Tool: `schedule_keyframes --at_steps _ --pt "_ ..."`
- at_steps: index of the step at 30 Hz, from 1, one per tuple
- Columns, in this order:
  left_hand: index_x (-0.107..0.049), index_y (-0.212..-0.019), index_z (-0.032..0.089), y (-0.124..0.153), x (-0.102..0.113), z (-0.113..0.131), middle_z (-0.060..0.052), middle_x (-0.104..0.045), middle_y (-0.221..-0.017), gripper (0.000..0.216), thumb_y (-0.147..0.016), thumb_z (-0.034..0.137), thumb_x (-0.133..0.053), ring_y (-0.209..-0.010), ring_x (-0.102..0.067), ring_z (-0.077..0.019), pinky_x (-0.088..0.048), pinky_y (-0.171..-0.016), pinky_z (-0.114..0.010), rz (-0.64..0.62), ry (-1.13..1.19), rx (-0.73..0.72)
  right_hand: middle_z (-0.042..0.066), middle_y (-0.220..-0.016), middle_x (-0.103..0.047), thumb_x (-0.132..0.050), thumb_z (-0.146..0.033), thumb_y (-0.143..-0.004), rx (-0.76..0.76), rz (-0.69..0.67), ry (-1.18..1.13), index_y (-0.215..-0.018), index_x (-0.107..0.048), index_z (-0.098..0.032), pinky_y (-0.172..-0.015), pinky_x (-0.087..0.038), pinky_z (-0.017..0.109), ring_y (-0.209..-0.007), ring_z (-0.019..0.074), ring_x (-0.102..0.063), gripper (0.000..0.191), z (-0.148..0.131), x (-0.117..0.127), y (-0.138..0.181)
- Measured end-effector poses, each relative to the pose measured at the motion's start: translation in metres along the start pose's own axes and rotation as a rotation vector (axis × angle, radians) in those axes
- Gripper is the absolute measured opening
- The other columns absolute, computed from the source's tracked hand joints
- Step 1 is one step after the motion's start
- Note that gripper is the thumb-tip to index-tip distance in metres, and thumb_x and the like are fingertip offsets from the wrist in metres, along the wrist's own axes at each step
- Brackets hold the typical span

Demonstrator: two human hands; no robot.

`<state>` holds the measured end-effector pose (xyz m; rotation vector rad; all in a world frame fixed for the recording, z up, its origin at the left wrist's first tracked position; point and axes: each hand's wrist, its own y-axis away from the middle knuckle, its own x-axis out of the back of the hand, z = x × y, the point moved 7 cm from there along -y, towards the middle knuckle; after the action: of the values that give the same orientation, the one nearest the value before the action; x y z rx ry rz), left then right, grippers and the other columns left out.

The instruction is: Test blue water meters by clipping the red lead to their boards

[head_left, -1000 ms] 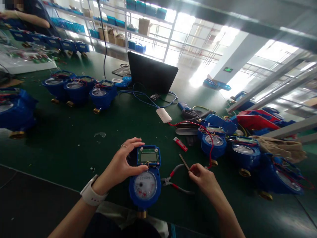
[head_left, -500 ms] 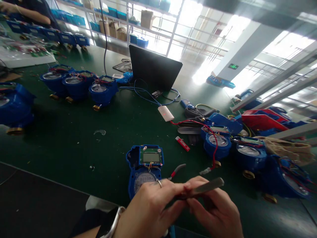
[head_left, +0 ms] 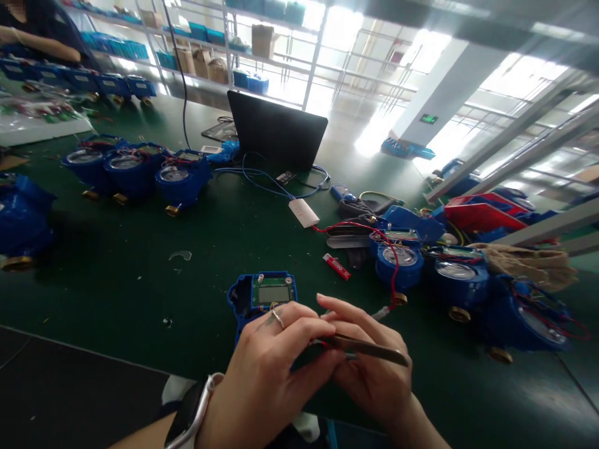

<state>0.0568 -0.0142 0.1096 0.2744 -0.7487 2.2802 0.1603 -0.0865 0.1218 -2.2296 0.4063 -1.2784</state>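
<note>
My left hand, with a ring and a wristwatch, is closed, thumb and fingers pinching metal tweezers whose broad end points right. Against its fingertips, my right hand is curled behind and below the tweezers; what its fingers hold is hidden. A bit of red and grey shows between the hands, too covered to name. Just beyond my left hand lies an opened blue water meter with a small display board; its round dial is hidden by that hand.
Several blue meters stand on the green table, among them one at left and one at right. A red-and-white battery, a white box with a red cable and a black laptop lie beyond. Another person is far left.
The tweezers have swung so their broad end points lower right. My right hand has moved up and left, and the grey-and-red tool beside the meter is now mostly covered. The view has shifted slightly.
</note>
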Motion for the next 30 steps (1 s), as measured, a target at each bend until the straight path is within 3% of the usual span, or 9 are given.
schedule_keyframes --at_steps 2,6,10,14,19,22,25,30 --pt "-0.059 -0.102 0.025 -0.001 -0.001 0.001 0.001 -0.07 -0.093 0.016 -0.09 0.016 -0.066 -0.082 -0.069 -0.0151 -0.052 -0.074 -0.024 -0.002 -0.058 -0.037 0.012 -0.093 -0.077 -0.046 -0.031 -0.101 0.0 -0.006 0.028 -0.097 -0.06 -0.018 -0.063 -0.057 0.024 -0.077 0.0192 -0.076 0.019 0.001 -0.006 0.001" --pt "-0.059 -0.11 0.026 -0.008 -0.004 0.0 -0.001 -0.07 -0.094 0.019 -0.094 0.015 -0.059 -0.081 -0.07 -0.0163 -0.052 -0.072 -0.026 -0.032 -0.125 -0.071 0.001 -0.067 -0.07 -0.047 -0.018 -0.095 -0.035 0.003 0.121 -0.082 -0.051 -0.022 -0.044 -0.043 0.022 -0.048 0.0124 -0.065 0.014 0.004 -0.01 0.0" --pt "-0.063 -0.1 0.02 -0.022 -0.003 -0.005 -0.002 -0.07 -0.092 0.012 -0.092 0.011 -0.061 -0.083 -0.069 -0.016 -0.054 -0.074 -0.025 -0.061 -0.005 -0.041 0.0 -0.07 -0.067 -0.051 -0.009 -0.086 -0.098 0.05 0.168 -0.085 -0.049 -0.022 -0.043 -0.038 0.02 -0.05 0.0108 -0.06 0.013 0.011 -0.007 -0.003" --pt "-0.067 -0.09 0.017 -0.042 0.005 -0.018 -0.003 -0.07 -0.093 0.008 -0.091 0.012 -0.061 -0.086 -0.069 -0.015 -0.055 -0.078 -0.024 -0.091 0.137 0.017 0.0 -0.074 -0.062 -0.052 -0.007 -0.081 -0.231 0.078 0.186 -0.099 -0.055 -0.019 -0.046 -0.043 0.021 -0.054 0.0116 -0.058 0.022 0.028 -0.005 -0.004" --pt "-0.07 -0.097 0.017 -0.061 0.02 -0.052 -0.002 -0.074 -0.092 0.011 -0.088 0.022 -0.067 -0.085 -0.072 -0.015 -0.057 -0.079 -0.024 -0.05 0.276 0.144 0.007 -0.099 -0.067 -0.058 -0.018 -0.088 -0.451 0.07 -0.112 -0.113 -0.061 -0.018 -0.051 -0.051 0.023 -0.068 0.0132 -0.065 0.025 0.055 -0.015 0.008" --pt "-0.071 -0.094 0.016 -0.061 0.024 -0.066 -0.001 -0.076 -0.088 0.01 -0.085 0.021 -0.069 -0.082 -0.073 -0.0145 -0.058 -0.078 -0.023 -0.049 0.298 0.209 0.007 -0.095 -0.072 -0.058 -0.022 -0.089 -0.612 0.036 -0.322 -0.108 -0.065 -0.019 -0.056 -0.057 0.026 -0.076 0.0173 -0.071 0.02 0.063 -0.033 0.024" --pt "-0.071 -0.091 0.015 -0.056 0.026 -0.069 -0.001 -0.076 -0.085 0.012 -0.082 0.022 -0.073 -0.078 -0.073 -0.0136 -0.059 -0.074 -0.022 -0.035 0.323 0.26 0.009 -0.097 -0.076 -0.057 -0.025 -0.091 -0.665 -0.024 -0.437 -0.107 -0.067 -0.019 -0.057 -0.061 0.028 -0.079 0.0204 -0.075 0.02 0.058 -0.052 0.034" --pt "-0.071 -0.094 0.013 -0.05 0.033 -0.061 -0.002 -0.076 -0.086 0.013 -0.083 0.021 -0.071 -0.08 -0.073 -0.0129 -0.059 -0.074 -0.019 0.028 0.28 0.245 0.012 -0.116 -0.075 -0.064 -0.027 -0.089 -0.764 0.031 -0.635 -0.123 -0.065 -0.021 -0.065 -0.065 0.031 -0.092 0.0237 -0.076 0.034 0.055 -0.068 0.044"
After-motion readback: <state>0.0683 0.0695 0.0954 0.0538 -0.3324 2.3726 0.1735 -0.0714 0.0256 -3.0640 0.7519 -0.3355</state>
